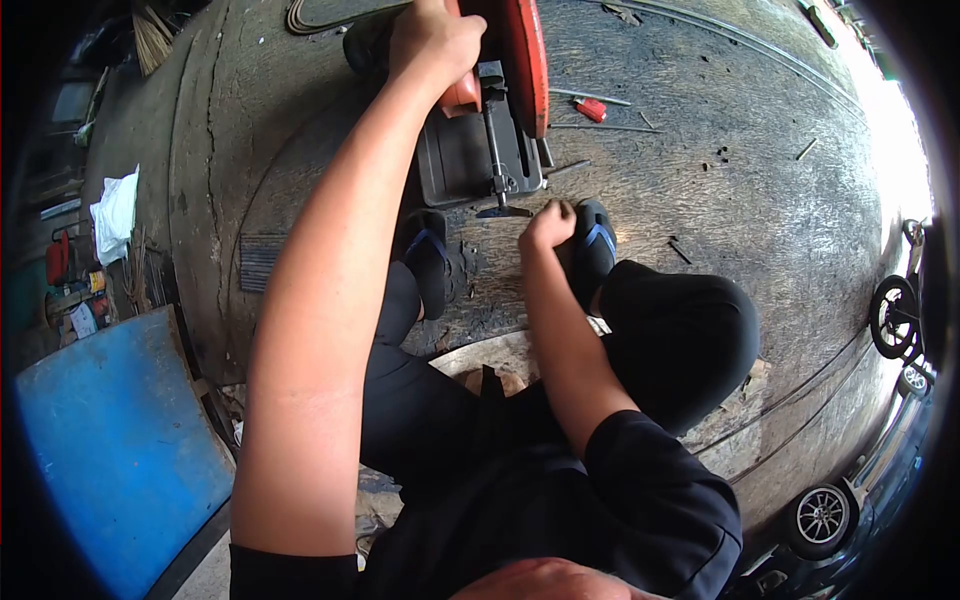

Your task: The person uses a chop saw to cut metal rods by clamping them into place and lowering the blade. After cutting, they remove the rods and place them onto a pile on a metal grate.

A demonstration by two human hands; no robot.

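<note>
My left hand (pixel 438 42) is closed around the red handle (pixel 462 95) of a cut-off saw. Beside it rises the saw's red disc guard (pixel 530 65), and below lies the dark metal base (pixel 445 165). A clamp screw (pixel 492 145) runs along the base to a crank handle (pixel 505 212) at its near edge. My right hand (pixel 550 224) is low, just right of that crank and apart from it, beside my right sandalled foot (pixel 594 245). Its fingers are curled together; whatever they may hold is too small to tell.
Right of the saw, a red object (pixel 591 109) and metal rods (pixel 600 97) lie on the worn floor (pixel 720 200). A blue panel (pixel 125 440) stands at left, near a white bag (pixel 115 215). A motorcycle wheel (pixel 893 315) and a car wheel (pixel 823 515) show at right.
</note>
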